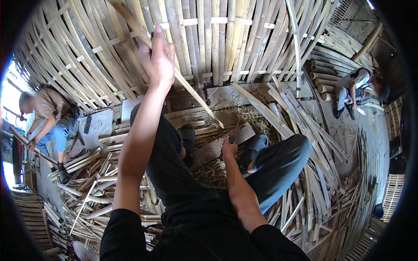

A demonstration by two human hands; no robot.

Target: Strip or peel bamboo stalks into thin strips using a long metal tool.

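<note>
My left hand (159, 63) is raised in front of the bamboo wall, its fingers partly blurred. It is closed on a long split bamboo strip (195, 95), which slants from the upper left down to the ground between my feet. Low between my knees, my right hand (229, 149) is wrapped round the dark handle of what looks like a knife. A flat pale grey piece (247, 132) lies just beyond this fist; whether it is the blade I cannot tell. The strip's lower end is close to my right hand.
Split bamboo strips (300, 117) lie to the right, with a heap of offcuts (98, 187) to the left. Shavings (248, 115) cover the ground ahead. A seated person (50, 111) holds a pole at left; another person (358, 85) sits at far right by bamboo poles (322, 82).
</note>
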